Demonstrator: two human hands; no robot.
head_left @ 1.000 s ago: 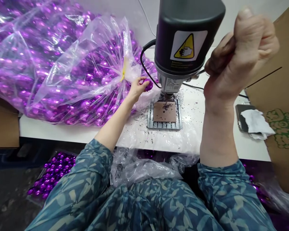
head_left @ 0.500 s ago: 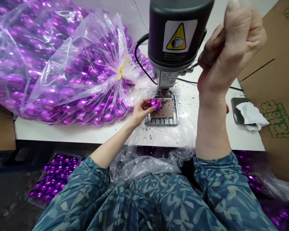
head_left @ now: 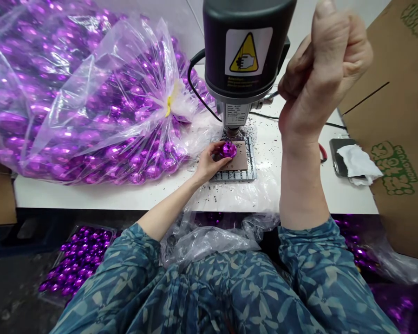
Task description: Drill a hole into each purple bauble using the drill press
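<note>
My left hand [head_left: 212, 161] pinches a shiny purple faceted ball [head_left: 229, 149] between thumb and fingers. The ball sits over a brown board [head_left: 240, 162] on the slotted metal base [head_left: 251, 175] of a bench drill press [head_left: 249, 60], just under its chuck [head_left: 232, 132]. Up on the right side of the press, my right hand [head_left: 325, 69] is closed in a fist around its lever; a trace of red shows between the fingers, and most of the lever is hidden. Dark shavings are scattered around the base.
A large clear bag of purple balls [head_left: 90, 106], tied with yellow, fills the table's left. At right are a red-handled item [head_left: 323, 153], a dark device [head_left: 337, 157] under white tissue [head_left: 358, 162] and a cardboard box [head_left: 397, 125]. Below left lies a tray of purple balls [head_left: 80, 260].
My left hand has moved the ball slightly right across the board, closer beneath the chuck. My right hand keeps its raised grip. The whole view has shifted a little.
</note>
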